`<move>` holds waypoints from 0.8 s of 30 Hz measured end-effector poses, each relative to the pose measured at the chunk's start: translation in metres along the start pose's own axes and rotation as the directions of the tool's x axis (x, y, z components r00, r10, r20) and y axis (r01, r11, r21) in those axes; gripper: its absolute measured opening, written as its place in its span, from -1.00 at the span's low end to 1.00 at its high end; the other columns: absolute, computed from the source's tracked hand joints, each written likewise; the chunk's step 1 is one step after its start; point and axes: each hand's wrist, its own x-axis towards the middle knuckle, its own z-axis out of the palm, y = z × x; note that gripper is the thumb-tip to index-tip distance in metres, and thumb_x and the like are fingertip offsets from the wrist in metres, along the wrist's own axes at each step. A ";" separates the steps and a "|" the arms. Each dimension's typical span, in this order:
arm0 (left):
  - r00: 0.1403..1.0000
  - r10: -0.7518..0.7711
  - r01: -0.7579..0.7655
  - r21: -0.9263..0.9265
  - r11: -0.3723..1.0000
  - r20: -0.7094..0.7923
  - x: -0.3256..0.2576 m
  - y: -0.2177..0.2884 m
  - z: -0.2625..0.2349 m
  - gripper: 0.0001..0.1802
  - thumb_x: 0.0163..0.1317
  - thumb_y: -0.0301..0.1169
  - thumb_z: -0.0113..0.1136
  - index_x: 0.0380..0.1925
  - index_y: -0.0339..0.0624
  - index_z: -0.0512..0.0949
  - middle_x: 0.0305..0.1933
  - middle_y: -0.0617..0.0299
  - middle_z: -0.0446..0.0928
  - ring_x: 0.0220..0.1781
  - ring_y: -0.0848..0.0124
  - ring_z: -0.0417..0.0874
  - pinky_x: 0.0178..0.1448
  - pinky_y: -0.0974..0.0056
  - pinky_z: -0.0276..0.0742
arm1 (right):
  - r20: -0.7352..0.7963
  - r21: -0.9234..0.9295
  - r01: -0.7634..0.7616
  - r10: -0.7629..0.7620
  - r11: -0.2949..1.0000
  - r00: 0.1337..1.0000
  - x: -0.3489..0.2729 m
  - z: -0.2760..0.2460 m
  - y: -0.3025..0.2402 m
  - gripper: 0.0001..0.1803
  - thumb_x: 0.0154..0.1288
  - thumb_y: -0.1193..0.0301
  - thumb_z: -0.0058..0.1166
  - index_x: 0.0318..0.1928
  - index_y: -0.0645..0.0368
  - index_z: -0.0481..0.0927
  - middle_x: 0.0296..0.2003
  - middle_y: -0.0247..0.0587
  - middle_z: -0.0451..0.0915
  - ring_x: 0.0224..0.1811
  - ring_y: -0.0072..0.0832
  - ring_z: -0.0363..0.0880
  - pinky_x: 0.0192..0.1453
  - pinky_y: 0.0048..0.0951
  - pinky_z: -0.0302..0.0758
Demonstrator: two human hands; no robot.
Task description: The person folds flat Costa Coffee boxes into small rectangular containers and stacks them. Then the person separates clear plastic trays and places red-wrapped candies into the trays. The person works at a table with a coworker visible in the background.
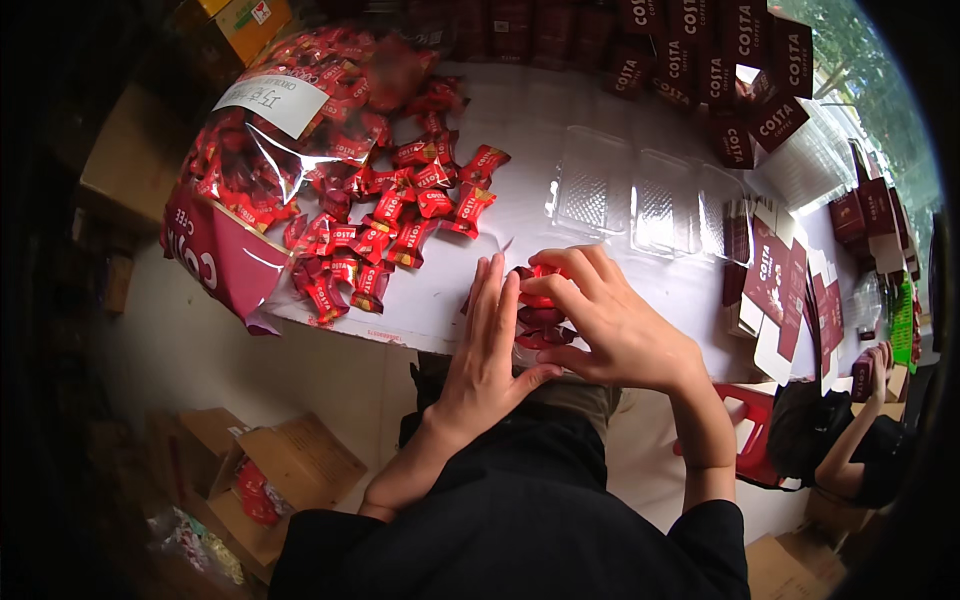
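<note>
My left hand (487,345) lies flat with its fingers straight, pressed against the left side of a small clear tray holding red wrapped candies (540,318) at the white table's (440,300) near edge. My right hand (600,318) curls over the tray from the right, and its fingertips pinch one red candy at the top. A pile of loose red wrapped candies (400,220) lies just to the left on the table, spilling from a big clear bag of candies (270,150).
Empty clear plastic trays (650,200) lie beyond my hands. Flat dark-red cartons (785,280) and folded boxes (730,60) fill the right and far side. Another person (850,440) sits low at the right. Open cardboard boxes (270,480) stand on the floor at the left.
</note>
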 end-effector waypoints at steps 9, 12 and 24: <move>0.957 0.064 -0.086 0.067 0.994 0.282 0.016 -0.019 -0.030 -0.01 0.06 -0.13 0.19 0.33 -0.27 -0.17 0.41 -0.03 -0.12 0.44 0.05 -0.10 0.40 -0.03 -0.04 | -0.054 -0.371 -0.087 0.073 0.924 0.996 -0.010 0.023 -0.010 -0.29 0.19 -0.02 -0.12 0.21 0.20 0.22 0.15 0.02 0.23 0.13 -0.13 0.23 0.22 -0.15 0.13; 0.949 0.069 -0.120 0.153 0.981 0.306 0.015 -0.019 -0.036 -0.10 0.11 -0.21 0.15 0.35 -0.10 -0.13 0.42 0.01 -0.11 0.45 0.10 -0.11 0.40 -0.12 -0.14 | -0.141 -0.246 -0.130 0.098 0.960 0.985 -0.011 0.025 -0.012 -0.25 0.16 0.00 -0.06 0.21 0.28 0.22 0.15 0.02 0.27 0.14 -0.14 0.25 0.21 -0.18 0.16; 0.939 0.304 -0.199 0.470 0.860 -0.159 -0.010 -0.008 -0.012 -0.79 0.03 -0.42 0.23 -0.27 0.03 0.56 -0.11 0.35 0.54 0.01 0.33 0.53 0.19 0.04 0.25 | -0.214 -0.167 -0.203 0.166 0.965 0.963 -0.015 0.032 -0.020 -0.26 0.02 0.19 0.16 0.15 0.37 0.26 0.12 0.10 0.27 0.13 -0.12 0.27 0.18 -0.18 0.23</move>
